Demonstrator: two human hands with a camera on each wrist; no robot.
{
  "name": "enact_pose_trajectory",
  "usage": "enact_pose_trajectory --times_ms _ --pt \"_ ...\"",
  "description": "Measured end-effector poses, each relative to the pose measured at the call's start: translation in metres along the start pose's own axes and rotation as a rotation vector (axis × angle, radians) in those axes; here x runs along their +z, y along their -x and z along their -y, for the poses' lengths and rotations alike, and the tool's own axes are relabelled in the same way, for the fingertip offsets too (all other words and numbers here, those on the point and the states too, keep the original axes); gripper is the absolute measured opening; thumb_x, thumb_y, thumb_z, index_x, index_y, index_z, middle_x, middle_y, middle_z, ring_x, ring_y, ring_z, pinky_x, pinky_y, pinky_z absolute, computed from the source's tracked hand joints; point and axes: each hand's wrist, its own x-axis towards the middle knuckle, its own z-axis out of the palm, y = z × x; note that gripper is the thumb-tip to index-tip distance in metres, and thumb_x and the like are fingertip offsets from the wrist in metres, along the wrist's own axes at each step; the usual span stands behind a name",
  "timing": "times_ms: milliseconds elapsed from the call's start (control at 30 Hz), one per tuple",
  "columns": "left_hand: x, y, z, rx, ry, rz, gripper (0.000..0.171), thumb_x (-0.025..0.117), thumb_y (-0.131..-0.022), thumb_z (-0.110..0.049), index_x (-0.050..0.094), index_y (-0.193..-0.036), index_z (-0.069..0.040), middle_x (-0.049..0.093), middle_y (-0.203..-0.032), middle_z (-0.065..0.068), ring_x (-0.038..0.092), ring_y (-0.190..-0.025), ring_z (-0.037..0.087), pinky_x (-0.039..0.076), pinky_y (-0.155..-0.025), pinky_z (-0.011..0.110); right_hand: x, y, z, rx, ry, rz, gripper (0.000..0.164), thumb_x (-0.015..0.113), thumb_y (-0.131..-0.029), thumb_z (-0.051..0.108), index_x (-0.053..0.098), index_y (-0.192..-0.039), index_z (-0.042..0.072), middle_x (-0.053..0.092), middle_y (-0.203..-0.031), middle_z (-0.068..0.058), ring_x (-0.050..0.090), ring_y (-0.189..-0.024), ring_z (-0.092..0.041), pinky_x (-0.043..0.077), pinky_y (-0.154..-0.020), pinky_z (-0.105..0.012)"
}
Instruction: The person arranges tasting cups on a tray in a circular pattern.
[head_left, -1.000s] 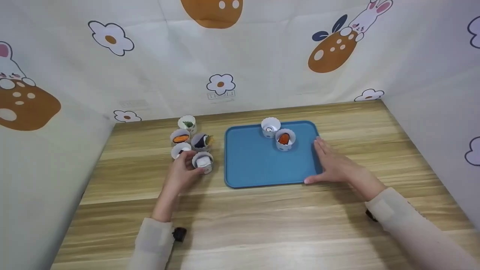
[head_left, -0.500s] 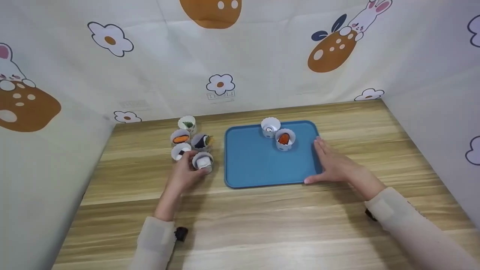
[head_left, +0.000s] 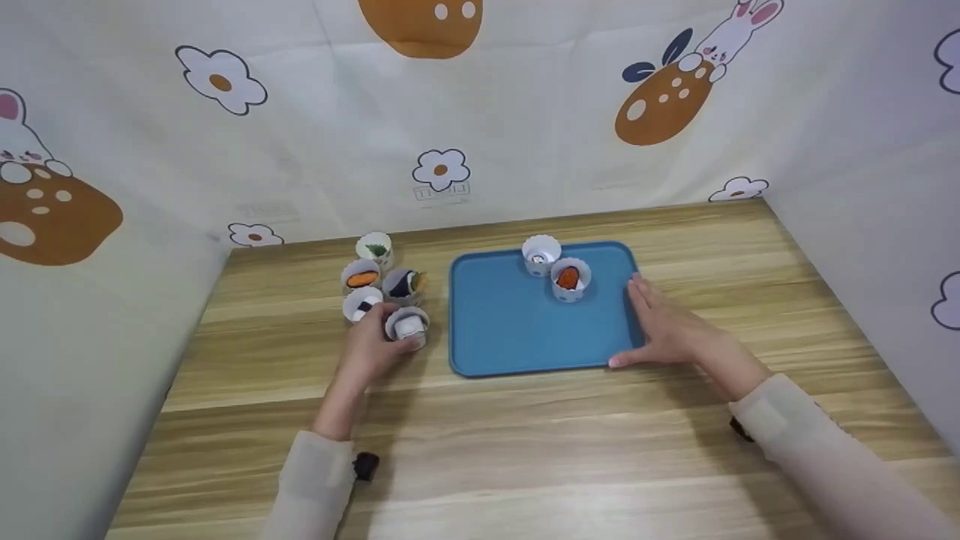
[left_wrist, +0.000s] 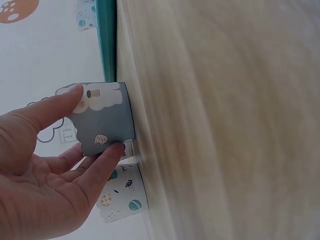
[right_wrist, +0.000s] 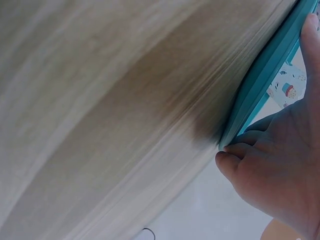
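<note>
My left hand pinches a grey paper baking cup between thumb and fingers. In the head view this cup stands left of the tray with a white block-shaped piece inside. Beside it, several more baking cups stand close together, one holding an orange-topped sushi piece and another a dark-wrapped roll. My right hand rests against the right edge of the blue tray, thumb at its near corner and fingers extended along the side.
On the tray's far side stand two baking cups, one with a red-topped piece, the other with a small white piece. A printed cloth hangs behind the wooden table.
The left hand and its cup have shifted very slightly to the right. The right hand and tray look the same.
</note>
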Motion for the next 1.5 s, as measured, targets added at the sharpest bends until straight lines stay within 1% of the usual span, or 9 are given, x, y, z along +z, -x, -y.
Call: enact_pose_trajectory --times_ms 200,433,633,767,1100,1500 --pt "-0.001 0.001 -0.002 0.002 -0.014 0.009 0.055 0.079 -0.082 -0.012 0.054 -0.127 0.005 0.061 -0.128 0.029 0.056 -0.121 0.042 0.044 -0.104 0.051 0.0 0.0 0.0 -0.001 -0.004 0.0 0.141 0.072 -0.069 0.077 -0.001 -0.157 -0.006 -0.006 -0.166 -0.025 0.0 -0.154 -0.045 0.013 -0.122 -0.06" --pt "-0.001 0.001 -0.003 -0.027 -0.012 0.027 0.053 0.078 -0.083 -0.012 0.054 -0.128 0.004 0.06 -0.131 0.028 0.056 -0.124 0.04 0.044 -0.105 0.05 0.001 0.0 0.001 0.004 -0.006 0.002 0.142 0.071 -0.068 0.078 -0.001 -0.157 -0.005 -0.007 -0.166 -0.025 -0.001 -0.154 -0.044 0.014 -0.122 -0.06" --pt "0.0 0.001 -0.003 0.001 -0.027 0.017 0.051 0.079 -0.083 -0.013 0.055 -0.125 0.004 0.062 -0.127 0.027 0.057 -0.12 0.04 0.045 -0.102 0.05 0.001 -0.001 0.0 -0.012 -0.004 -0.007 0.14 0.072 -0.069 0.076 0.0 -0.156 -0.007 -0.005 -0.165 -0.027 0.001 -0.154 -0.045 0.015 -0.121 -0.061" --pt "0.001 0.001 -0.004 0.02 -0.027 0.009 0.05 0.078 -0.082 -0.012 0.056 -0.124 0.004 0.063 -0.125 0.026 0.057 -0.119 0.039 0.045 -0.102 0.05 0.001 -0.001 -0.001 -0.012 0.002 -0.008 0.14 0.072 -0.069 0.076 0.0 -0.156 -0.006 -0.005 -0.166 -0.026 0.001 -0.154 -0.044 0.015 -0.122 -0.06" --pt "0.0 0.001 -0.009 0.012 -0.015 0.039 0.051 0.077 -0.084 -0.012 0.056 -0.128 0.002 0.061 -0.131 0.025 0.055 -0.125 0.038 0.042 -0.107 0.049 0.0 0.0 -0.001 -0.006 0.0 -0.005 0.141 0.073 -0.068 0.076 0.0 -0.157 -0.006 -0.007 -0.166 -0.025 0.0 -0.154 -0.044 0.014 -0.122 -0.06" --pt "0.001 0.002 -0.016 0.034 -0.01 0.037 0.05 0.078 -0.083 -0.012 0.057 -0.126 0.001 0.062 -0.129 0.023 0.056 -0.122 0.036 0.044 -0.104 0.049 0.0 0.001 0.0 -0.01 -0.005 -0.004 0.14 0.072 -0.069 0.076 0.0 -0.156 -0.007 -0.007 -0.165 -0.027 0.0 -0.153 -0.045 0.014 -0.122 -0.06"
